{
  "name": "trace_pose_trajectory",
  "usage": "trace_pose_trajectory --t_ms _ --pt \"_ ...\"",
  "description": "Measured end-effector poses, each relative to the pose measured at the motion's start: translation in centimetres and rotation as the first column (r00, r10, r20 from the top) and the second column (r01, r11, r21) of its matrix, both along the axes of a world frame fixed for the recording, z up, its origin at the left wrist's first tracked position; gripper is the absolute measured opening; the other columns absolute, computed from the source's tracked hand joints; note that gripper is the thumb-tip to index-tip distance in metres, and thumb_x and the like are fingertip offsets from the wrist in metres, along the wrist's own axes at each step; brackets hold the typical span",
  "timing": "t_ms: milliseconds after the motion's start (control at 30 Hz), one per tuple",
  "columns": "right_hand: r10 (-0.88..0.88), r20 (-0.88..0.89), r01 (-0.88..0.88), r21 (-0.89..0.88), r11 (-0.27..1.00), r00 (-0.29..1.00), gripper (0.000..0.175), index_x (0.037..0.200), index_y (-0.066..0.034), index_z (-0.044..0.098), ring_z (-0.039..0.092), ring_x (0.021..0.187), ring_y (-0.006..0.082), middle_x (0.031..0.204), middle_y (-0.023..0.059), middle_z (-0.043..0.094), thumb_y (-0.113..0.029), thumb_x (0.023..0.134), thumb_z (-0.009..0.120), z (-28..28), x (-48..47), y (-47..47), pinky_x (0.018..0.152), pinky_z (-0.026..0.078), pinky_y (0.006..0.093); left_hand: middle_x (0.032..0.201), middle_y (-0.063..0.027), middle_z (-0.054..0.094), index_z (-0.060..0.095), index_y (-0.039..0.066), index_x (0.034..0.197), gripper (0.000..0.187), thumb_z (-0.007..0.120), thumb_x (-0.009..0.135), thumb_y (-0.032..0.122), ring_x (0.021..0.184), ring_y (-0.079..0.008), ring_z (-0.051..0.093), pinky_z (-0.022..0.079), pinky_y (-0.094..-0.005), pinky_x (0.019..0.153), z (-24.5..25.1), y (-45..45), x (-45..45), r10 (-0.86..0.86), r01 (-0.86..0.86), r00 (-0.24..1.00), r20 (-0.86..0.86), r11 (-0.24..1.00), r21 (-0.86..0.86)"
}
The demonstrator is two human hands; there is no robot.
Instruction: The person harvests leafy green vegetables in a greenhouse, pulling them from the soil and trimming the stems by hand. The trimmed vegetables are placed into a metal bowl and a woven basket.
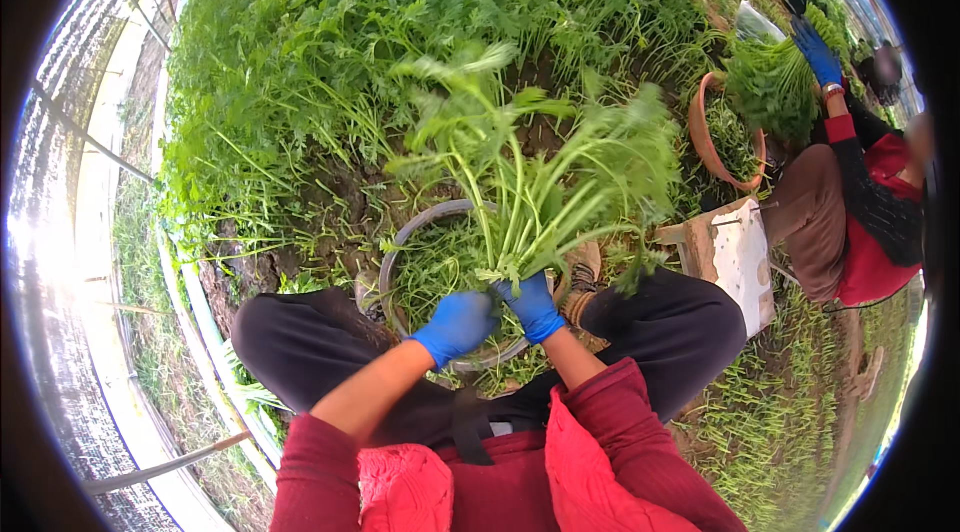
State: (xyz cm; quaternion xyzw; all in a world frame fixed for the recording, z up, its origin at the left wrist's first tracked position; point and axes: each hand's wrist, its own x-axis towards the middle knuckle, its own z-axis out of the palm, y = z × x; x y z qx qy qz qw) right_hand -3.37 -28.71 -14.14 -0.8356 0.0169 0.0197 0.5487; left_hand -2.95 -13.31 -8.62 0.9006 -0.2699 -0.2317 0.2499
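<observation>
A loose bunch of leafy green stems (517, 209), its tops fanned out and blurred, rises from my right hand (534, 308), which wears a blue glove and grips the lower ends. My left hand (456, 325), also in a blue glove, is curled beside those ends. Motion blur hides whether its fingers hold any leaf. Beneath both hands, between my legs, sits a round grey-rimmed tub (397, 247) with loose green leaves and trimmings (435, 262) inside. The bunch and my hands cover part of its rim.
Dense leafy plants (420, 6) grow ahead, with cut stubble (322, 232) nearer me. At right, a co-worker's blue-gloved hand (817, 51) is at a large green bunch (776, 85), beside an orange-brown tub (705, 134). A low wooden stool (739, 262) stands near my right knee. Pipes (202, 307) run along the left.
</observation>
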Motion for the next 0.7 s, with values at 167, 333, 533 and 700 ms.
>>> trace_pose_trajectory --t_ms 167,333,533,700 --pt "0.22 -0.403 -0.125 0.25 0.96 0.888 0.042 0.109 0.0007 0.064 0.065 0.097 0.0259 0.105 0.0165 0.068 -0.022 0.075 0.075 3.3 1.4 -1.2 0.087 0.049 0.0375 0.066 -0.0112 0.062 0.065 0.008 0.077 0.009 0.061 0.075 0.015 0.055 -0.0301 0.063 0.049 -0.0424 0.048 -0.1 1.5 2.6 -0.502 0.511 0.781 0.371 0.856 0.081" --pt "0.203 -0.426 -0.354 -0.311 0.882 0.881 0.045 0.108 -0.0034 0.065 0.065 0.095 0.0321 0.1 0.0177 0.068 -0.03 0.074 0.075 4.8 2.2 -1.0 0.084 0.05 0.0398 0.071 -0.0095 0.064 0.066 0.008 0.075 0.013 0.062 0.076 0.02 0.069 -0.0308 0.066 0.051 -0.0451 0.063 0.2 2.7 2.5 -0.479 0.471 0.831 0.282 0.876 0.102" --pt "0.407 0.028 -0.06 -0.978 0.202 0.913 0.016 0.092 -0.0093 0.064 0.065 0.066 0.0258 0.085 0.0135 0.065 -0.019 0.079 0.06 10.5 6.9 -4.8 0.058 0.05 0.0373 0.153 -0.0238 0.024 0.009 0.009 0.153 0.103 0.072 0.078 0.043 0.141 -0.0347 0.026 0.026 -0.0497 0.11 2.9 3.2 0.8 0.087 -0.088 0.996 -0.021 0.995 -0.037" --pt "0.47 0.236 0.305 -0.949 -0.074 0.85 0.009 0.084 -0.01 0.055 0.06 0.056 0.0201 0.074 0.0068 0.056 -0.014 0.076 0.058 18.3 9.7 -7.7 0.049 0.046 0.0322 0.154 -0.0171 0.024 0.007 0.008 0.153 0.102 0.076 0.081 0.027 0.144 -0.0243 0.02 0.023 -0.0366 0.114 4.5 -1.6 -1.7 -0.014 -0.601 0.768 -0.64 0.329 -0.728"
